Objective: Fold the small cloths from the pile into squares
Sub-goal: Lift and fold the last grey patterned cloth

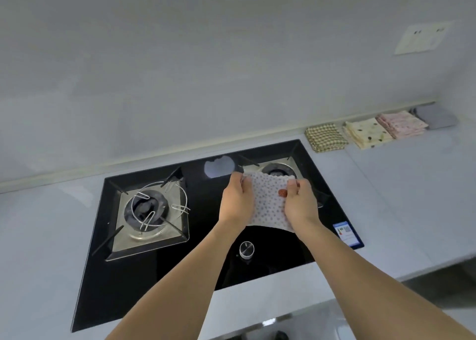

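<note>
Apparently grey countertop [401, 185], black hob [206, 275].

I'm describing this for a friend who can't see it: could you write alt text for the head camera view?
Two bare hands, left hand and right hand, hold a white dotted cloth by its upper corners above a black gas hob. Four folded cloths sit in a row on the grey counter by the wall, to the right.

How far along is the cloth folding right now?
Done: four folded squares sit in a row by the wall, checked cloth, cream spotted cloth, pink cloth, grey cloth. In hand: left hand and right hand hold the dotted cloth over the stove. No pile is in view.
</note>
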Demonstrator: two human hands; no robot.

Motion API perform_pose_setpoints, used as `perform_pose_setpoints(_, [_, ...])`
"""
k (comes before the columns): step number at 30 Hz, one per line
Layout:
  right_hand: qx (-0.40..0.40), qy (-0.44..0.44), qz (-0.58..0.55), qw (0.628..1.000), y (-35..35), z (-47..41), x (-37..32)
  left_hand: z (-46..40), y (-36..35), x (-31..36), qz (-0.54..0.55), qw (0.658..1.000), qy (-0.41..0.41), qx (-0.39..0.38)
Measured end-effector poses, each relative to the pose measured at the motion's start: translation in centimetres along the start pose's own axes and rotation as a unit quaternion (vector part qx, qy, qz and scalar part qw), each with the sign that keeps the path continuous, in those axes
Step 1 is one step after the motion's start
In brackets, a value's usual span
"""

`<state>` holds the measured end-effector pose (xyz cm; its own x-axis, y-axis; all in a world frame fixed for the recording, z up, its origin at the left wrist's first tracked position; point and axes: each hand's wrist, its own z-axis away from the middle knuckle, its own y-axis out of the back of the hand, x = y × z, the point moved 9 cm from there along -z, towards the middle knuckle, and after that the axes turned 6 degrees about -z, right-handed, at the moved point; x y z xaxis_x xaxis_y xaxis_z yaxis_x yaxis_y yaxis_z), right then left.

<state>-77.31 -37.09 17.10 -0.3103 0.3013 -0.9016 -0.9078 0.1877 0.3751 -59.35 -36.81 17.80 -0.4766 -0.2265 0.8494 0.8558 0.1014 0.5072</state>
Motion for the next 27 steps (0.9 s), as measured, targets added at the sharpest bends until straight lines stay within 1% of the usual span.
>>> perform_pose_setpoints(6, [0.024, -0.031, -0.015, 0.999, 9.6, -8.1, 4.2, -2.5, -11.4, 6.1, 0.001, 0.999, 0.003, -0.039])
perform_pose_setpoints(10, [0.008, -0.023, -0.013, 1.000, 15.6, -13.9, 5.6, -4.6, -18.9, 9.1, -0.012, 0.999, 0.032, -0.027])
perform_pose_setpoints(13, [-0.004, -0.031, -0.004, 1.000, 19.9, -16.9, 6.2, -5.0, -23.8, 10.9, -0.018, 0.998, 0.054, -0.039])
perform_pose_setpoints(16, [-0.007, -0.042, 0.007, 0.999, 23.6, -20.0, 6.7, -6.4, -27.2, 13.6, -0.004, 0.997, 0.067, -0.050])
perform_pose_setpoints(18, [-0.006, -0.083, -0.016, 0.996, 25.5, -22.4, 7.7, -8.2, -29.6, 15.3, 0.007, 0.995, 0.076, -0.067])
perform_pose_setpoints(19, [-0.010, -0.122, -0.040, 0.992, 26.1, -23.5, 8.9, -9.0, -30.9, 16.0, 0.006, 0.994, 0.077, -0.078])
perform_pose_setpoints(21, [-0.033, -0.204, -0.107, 0.972, 27.1, -25.5, 11.3, -10.7, -33.8, 17.4, 0.014, 0.992, 0.076, -0.097])
perform_pose_setpoints(22, [-0.044, -0.231, -0.126, 0.964, 27.8, -26.6, 12.2, -11.5, -35.4, 18.1, 0.022, 0.991, 0.081, -0.102])
perform_pose_setpoints(24, [-0.051, -0.257, -0.120, 0.958, 29.8, -29.1, 13.3, -13.1, -38.6, 19.5, 0.035, 0.987, 0.104, -0.115])
perform_pose_setpoints(27, [-0.036, -0.249, -0.081, 0.965, 33.7, -34.7, 14.0, -15.6, -44.1, 21.8, 0.048, 0.980, 0.128, -0.144])
